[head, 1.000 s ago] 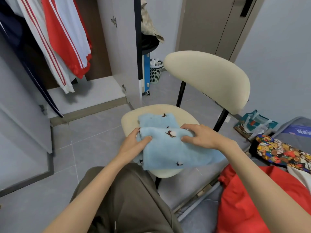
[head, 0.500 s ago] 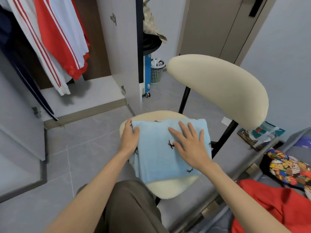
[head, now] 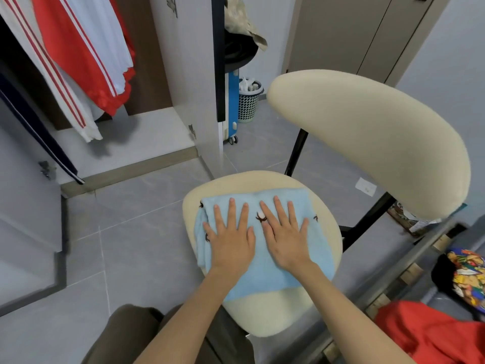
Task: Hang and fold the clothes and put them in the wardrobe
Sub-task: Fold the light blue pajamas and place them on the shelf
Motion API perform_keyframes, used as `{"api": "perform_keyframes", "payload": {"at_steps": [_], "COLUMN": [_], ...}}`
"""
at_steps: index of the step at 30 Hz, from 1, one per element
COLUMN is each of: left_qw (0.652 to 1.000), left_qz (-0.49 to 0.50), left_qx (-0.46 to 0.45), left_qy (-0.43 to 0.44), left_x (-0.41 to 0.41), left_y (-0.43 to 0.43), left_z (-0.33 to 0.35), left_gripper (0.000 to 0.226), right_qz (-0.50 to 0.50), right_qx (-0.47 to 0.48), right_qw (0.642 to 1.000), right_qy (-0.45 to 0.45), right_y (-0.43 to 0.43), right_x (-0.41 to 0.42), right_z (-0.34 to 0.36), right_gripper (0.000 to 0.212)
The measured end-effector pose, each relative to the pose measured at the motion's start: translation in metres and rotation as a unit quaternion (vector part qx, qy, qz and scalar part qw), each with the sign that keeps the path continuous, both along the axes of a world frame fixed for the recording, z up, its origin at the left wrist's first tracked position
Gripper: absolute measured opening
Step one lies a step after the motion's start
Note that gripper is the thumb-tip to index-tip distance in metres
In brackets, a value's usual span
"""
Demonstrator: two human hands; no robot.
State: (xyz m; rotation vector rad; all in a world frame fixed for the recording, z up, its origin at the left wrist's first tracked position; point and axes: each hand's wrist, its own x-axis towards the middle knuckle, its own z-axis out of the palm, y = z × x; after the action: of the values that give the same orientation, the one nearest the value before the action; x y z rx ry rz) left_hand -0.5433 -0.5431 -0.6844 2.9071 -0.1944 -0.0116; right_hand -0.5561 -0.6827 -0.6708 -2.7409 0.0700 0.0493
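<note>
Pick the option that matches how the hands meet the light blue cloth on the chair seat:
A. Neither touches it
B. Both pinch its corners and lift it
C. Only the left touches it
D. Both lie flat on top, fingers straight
D: the left hand and right hand lie palm-down, fingers straight, on the light blue cloth, which rests folded on the chair seat.

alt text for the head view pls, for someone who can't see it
Both hands, left hand and right hand, press flat, fingers spread, on a folded blue cloth lying on a cream chair seat. An open wardrobe with a hanging red and white garment stands at upper left, and red fabric lies at lower right.
</note>
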Motion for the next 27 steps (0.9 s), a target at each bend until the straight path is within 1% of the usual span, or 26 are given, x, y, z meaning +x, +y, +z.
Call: {"api": "perform_keyframes", "payload": {"at_steps": [3, 5, 7, 9, 11, 14, 17, 24, 27], "left_qw": [0.999, 0.997, 0.99, 0.976, 0.955, 0.921, 0.912, 0.916, 0.911], "left_qz": [-0.002, 0.004, 0.026, 0.072, 0.12, 0.164, 0.175, 0.206, 0.206], "left_qx": [-0.039, -0.077, -0.128, -0.187, -0.239, -0.302, -0.323, -0.318, -0.336], "left_qy": [0.016, 0.031, 0.049, 0.085, 0.128, 0.182, 0.183, 0.134, 0.122], "left_x": [0.006, 0.01, 0.014, 0.015, 0.013, 0.008, 0.008, 0.006, 0.006], "left_y": [0.004, 0.003, 0.006, 0.013, 0.02, 0.026, 0.028, 0.022, 0.023], "left_z": [-0.012, -0.013, -0.011, -0.007, -0.005, 0.001, 0.004, 0.0, -0.001], "left_gripper": [0.057, 0.055, 0.052, 0.053, 0.064, 0.082, 0.087, 0.086, 0.089], "right_qz": [-0.016, -0.028, -0.052, -0.103, -0.139, -0.159, -0.179, -0.187, -0.215], "right_qx": [0.0, 0.025, 0.038, 0.055, 0.087, 0.128, 0.153, 0.216, 0.24], "right_qw": [1.0, 0.998, 0.996, 0.991, 0.983, 0.972, 0.963, 0.948, 0.936], "right_qy": [0.022, 0.05, 0.062, 0.066, 0.079, 0.114, 0.132, 0.141, 0.145], "right_y": [-0.001, -0.007, -0.011, -0.017, -0.023, -0.032, -0.034, -0.035, -0.034], "right_x": [0.008, 0.015, 0.018, 0.015, 0.01, 0.003, 0.0, 0.003, 0.003], "right_z": [-0.014, -0.015, -0.014, -0.011, -0.01, -0.007, -0.006, -0.009, -0.006], "right_gripper": [0.047, 0.047, 0.05, 0.056, 0.063, 0.071, 0.075, 0.081, 0.086]}}
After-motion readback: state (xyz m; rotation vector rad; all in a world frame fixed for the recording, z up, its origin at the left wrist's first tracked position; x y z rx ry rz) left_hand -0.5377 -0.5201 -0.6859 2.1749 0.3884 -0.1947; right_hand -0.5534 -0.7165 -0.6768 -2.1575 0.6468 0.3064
